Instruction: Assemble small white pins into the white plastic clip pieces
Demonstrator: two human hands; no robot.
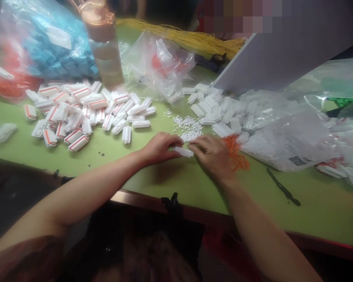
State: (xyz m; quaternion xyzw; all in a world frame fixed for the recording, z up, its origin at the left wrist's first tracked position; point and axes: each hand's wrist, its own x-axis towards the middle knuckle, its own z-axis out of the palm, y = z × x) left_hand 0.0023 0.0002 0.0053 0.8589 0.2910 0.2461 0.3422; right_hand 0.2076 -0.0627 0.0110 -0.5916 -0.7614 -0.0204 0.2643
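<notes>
Between thumb and fingers, my left hand (162, 148) grips a small white plastic housing (183, 151), long and narrow, just above the green table. My right hand (211, 154) is at the housing's right end, its thumb and fingertips pinched together; whatever they hold is too small to make out. Just beyond both hands lies a heap of tiny white pegs (188, 127). Orange strips (238, 156) are piled beside my right hand, partly hidden by it. Left of my hands, white housings with orange stripes (78, 143) form a loose pile.
A bottle (104, 51) stands at the back beside a bag of blue parts (59, 47). Clear bags of white parts (279, 133) cover the right side. A thin dark tool (283, 187) lies at front right. Yellow cords (179, 33) and a grey panel (276, 51) are behind.
</notes>
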